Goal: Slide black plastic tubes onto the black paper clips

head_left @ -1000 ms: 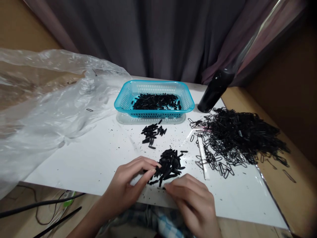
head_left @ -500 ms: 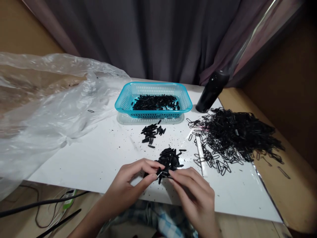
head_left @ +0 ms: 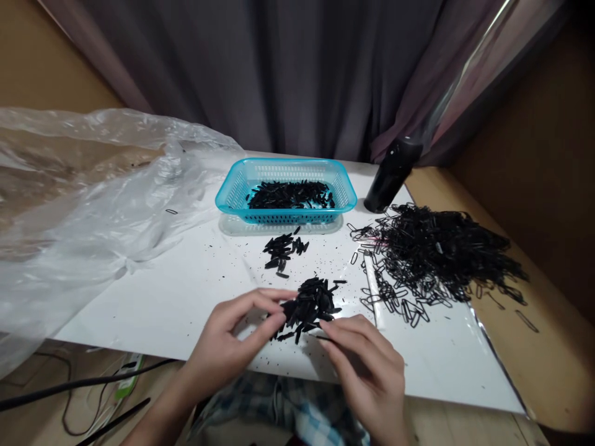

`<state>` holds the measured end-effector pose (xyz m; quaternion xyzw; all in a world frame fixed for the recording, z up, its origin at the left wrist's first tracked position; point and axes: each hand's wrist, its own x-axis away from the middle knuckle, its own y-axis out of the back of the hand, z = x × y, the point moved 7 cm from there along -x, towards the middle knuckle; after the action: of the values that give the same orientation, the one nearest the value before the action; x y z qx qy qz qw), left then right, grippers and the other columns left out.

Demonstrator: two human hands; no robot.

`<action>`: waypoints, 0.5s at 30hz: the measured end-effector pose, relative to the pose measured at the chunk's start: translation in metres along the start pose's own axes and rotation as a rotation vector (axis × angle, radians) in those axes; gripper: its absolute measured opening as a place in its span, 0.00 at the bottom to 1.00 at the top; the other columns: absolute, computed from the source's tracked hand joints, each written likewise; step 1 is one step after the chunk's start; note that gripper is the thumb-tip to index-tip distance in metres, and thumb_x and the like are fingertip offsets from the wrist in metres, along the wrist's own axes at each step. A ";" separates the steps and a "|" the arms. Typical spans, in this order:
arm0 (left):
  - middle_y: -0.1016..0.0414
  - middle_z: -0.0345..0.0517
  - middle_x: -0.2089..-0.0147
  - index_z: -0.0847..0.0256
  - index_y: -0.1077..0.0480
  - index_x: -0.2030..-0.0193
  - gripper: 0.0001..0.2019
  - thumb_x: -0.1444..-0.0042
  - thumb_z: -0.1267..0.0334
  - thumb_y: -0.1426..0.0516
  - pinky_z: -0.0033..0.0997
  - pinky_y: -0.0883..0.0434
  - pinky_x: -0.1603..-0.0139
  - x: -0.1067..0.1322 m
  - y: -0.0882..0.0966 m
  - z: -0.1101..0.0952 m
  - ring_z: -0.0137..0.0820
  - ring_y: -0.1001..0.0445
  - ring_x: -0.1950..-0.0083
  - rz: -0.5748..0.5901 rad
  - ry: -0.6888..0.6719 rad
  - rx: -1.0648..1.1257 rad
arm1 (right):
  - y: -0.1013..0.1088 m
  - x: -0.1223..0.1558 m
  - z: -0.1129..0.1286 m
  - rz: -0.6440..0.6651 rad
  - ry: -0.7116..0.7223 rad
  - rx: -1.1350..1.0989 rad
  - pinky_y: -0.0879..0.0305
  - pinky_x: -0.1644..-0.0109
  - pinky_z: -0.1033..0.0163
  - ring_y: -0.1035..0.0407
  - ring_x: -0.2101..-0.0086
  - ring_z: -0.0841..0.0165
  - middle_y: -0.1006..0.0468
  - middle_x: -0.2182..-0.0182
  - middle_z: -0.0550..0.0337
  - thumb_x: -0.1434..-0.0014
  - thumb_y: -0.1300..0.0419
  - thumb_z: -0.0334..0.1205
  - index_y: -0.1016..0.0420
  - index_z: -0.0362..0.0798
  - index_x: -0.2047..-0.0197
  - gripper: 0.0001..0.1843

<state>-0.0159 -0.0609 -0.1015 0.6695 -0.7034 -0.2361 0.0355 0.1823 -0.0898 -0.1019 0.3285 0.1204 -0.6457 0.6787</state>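
My left hand [head_left: 232, 344] rests on the white board [head_left: 186, 291], its thumb and fingers curled against the near pile of small black pieces [head_left: 310, 300]. My right hand [head_left: 367, 365] pinches a thin black piece at the pile's near edge. A second, smaller pile [head_left: 283, 248] lies farther back. The turquoise basket [head_left: 227, 195] beyond it holds more of the black pieces. A large heap of black paper clips [head_left: 437, 251] spreads over the right side of the board.
A crumpled clear plastic bag [head_left: 93, 192] covers the left side. A black bottle [head_left: 388, 176] stands behind the clips, near dark curtains. Black cables [head_left: 83, 384] run below the board's near left edge. Brown cardboard [head_left: 548, 334] borders the right.
Both hands shifted slightly along the near pile. My right hand came up from below the pile to its near edge, and the fingers of both drew closer together.
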 end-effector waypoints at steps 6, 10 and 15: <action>0.17 0.51 0.51 0.58 0.23 0.65 0.10 0.39 0.54 0.38 0.44 0.25 0.43 -0.022 0.018 0.007 0.45 0.20 0.47 -0.149 0.102 -0.127 | 0.001 0.001 -0.001 -0.029 -0.019 0.009 0.26 0.61 0.63 0.25 0.63 0.69 0.20 0.62 0.59 0.37 0.39 0.25 0.22 0.51 0.49 0.16; 0.16 0.49 0.54 0.58 0.25 0.67 0.08 0.37 0.59 0.40 0.38 0.24 0.47 -0.017 -0.003 -0.003 0.39 0.18 0.51 0.044 0.064 -0.001 | 0.002 0.002 -0.002 -0.060 -0.033 0.040 0.26 0.61 0.62 0.25 0.62 0.69 0.20 0.61 0.58 0.37 0.39 0.25 0.22 0.50 0.49 0.16; 0.18 0.48 0.52 0.59 0.30 0.69 0.09 0.35 0.68 0.43 0.34 0.26 0.47 -0.008 -0.015 -0.011 0.36 0.21 0.49 0.113 0.012 0.117 | 0.000 0.002 -0.004 -0.053 -0.028 0.064 0.27 0.60 0.62 0.26 0.61 0.68 0.21 0.60 0.58 0.36 0.39 0.24 0.23 0.51 0.46 0.18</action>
<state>0.0026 -0.0560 -0.0955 0.6312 -0.7524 -0.1880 0.0138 0.1835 -0.0887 -0.1062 0.3376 0.0988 -0.6714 0.6523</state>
